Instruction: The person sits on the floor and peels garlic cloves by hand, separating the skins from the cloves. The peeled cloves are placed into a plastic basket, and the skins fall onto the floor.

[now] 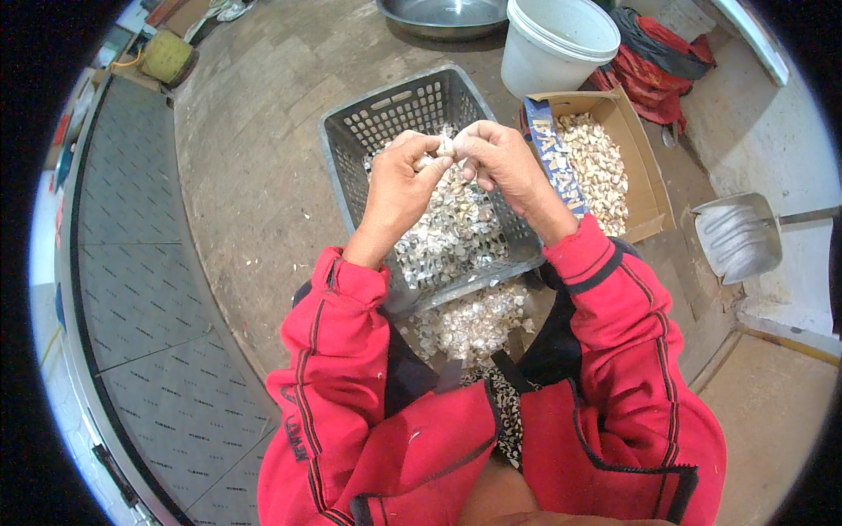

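Note:
Over a dark plastic crate [333, 177], my left hand [399, 187] pinches a piece of garlic [446, 146] between thumb and fingers. Another pale piece, partly hidden, shows in the curl of the same hand. My right hand [505, 161] meets it from the other side, thumb and forefinger closed at the garlic's edge. Below both hands, loose garlic cloves and papery skins [450, 240] cover the crate's slotted bottom. To the right of the crate, an open cardboard box [641, 154] holds many garlic cloves [595, 174].
A white bucket [539, 56] and a metal basin [447, 29] stand beyond the crate. Red and black bags [664, 72] lie by the wall. A metal shovel [740, 233] leans at the right. More skins [473, 322] lie between my legs. Grey panels [151, 302] run along the left.

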{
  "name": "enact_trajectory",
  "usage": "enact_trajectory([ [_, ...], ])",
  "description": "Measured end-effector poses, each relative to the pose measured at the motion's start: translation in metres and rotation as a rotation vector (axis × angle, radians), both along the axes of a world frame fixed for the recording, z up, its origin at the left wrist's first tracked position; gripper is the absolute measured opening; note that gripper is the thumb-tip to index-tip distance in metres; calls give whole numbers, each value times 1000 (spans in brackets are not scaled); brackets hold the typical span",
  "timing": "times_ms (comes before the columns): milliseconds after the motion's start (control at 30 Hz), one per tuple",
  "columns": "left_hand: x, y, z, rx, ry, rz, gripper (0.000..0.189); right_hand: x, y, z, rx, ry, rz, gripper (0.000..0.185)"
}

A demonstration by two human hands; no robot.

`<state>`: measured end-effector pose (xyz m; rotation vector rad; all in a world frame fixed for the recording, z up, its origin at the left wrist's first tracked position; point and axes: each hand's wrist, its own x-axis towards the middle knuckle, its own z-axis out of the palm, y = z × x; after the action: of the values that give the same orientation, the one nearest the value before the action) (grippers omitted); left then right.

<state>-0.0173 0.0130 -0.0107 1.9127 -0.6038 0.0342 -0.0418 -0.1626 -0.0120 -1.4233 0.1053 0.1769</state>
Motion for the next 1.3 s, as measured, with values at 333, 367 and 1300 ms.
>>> enact_trajectory([
  [333, -6, -2, 3, 149, -236, 15, 18, -3, 4, 7, -206, -29, -11, 24],
  [367, -7, -2, 3, 167, -265, 16, 18, -3, 5, 5, -226, -46, -10, 25],
  [1300, -3, -3, 4, -330, 540, 51, 22, -4, 7, -10, 306, 51, -45, 13],
])
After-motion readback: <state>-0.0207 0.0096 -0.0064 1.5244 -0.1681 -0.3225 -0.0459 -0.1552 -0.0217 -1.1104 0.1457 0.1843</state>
